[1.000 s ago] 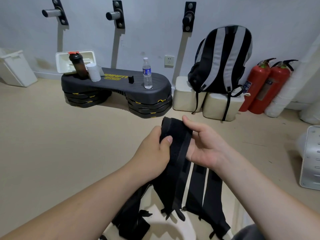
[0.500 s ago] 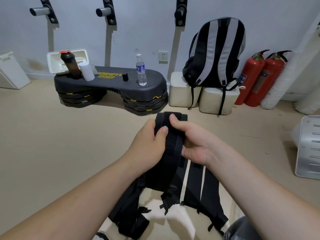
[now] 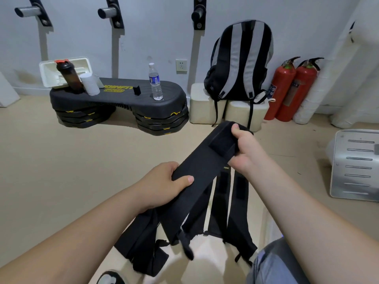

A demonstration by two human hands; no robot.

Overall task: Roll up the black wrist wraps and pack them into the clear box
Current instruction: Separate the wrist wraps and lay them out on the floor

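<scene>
The right hand curls round the upper end of a black wrist wrap while the left hand pinches it lower down, holding it slanted in the air above more wraps hanging below, beyond which stands a backpack.

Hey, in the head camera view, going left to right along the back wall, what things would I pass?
Dark shaker bottle → white cylinder → water bottle → wall socket → striped backpack → two red fire extinguishers.
</scene>
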